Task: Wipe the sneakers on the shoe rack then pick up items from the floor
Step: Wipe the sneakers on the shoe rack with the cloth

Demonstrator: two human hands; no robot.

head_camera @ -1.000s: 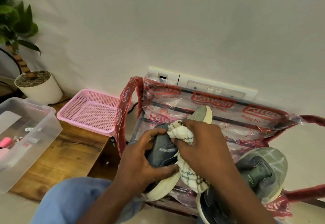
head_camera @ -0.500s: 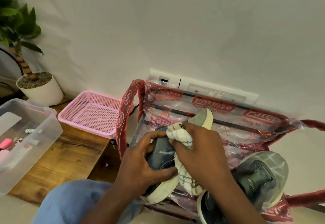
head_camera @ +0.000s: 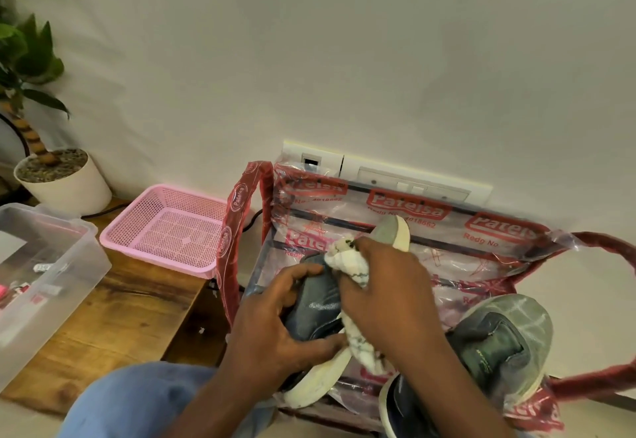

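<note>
A dark grey sneaker [head_camera: 318,303] with a white sole lies on the shoe rack [head_camera: 499,255], which is wrapped in clear plastic with red print. My left hand [head_camera: 275,327] grips this sneaker around its side. My right hand [head_camera: 385,286] clutches a bunched white cloth [head_camera: 347,262] with dark stripes and presses it onto the sneaker's top. The cloth's tail hangs down past the sole. A second grey-green sneaker [head_camera: 495,344] sits to the right on the rack, partly behind my right forearm.
A pink mesh basket [head_camera: 165,227] rests on a wooden table [head_camera: 130,313] left of the rack. A clear plastic box [head_camera: 44,282] holds small items at far left. A potted plant [head_camera: 58,183] stands by the wall. White wall sockets [head_camera: 395,179] sit behind the rack.
My right hand with the cloth has shifted slightly up and back along the sneaker. My left hand keeps its grip. The view has tilted a little.
</note>
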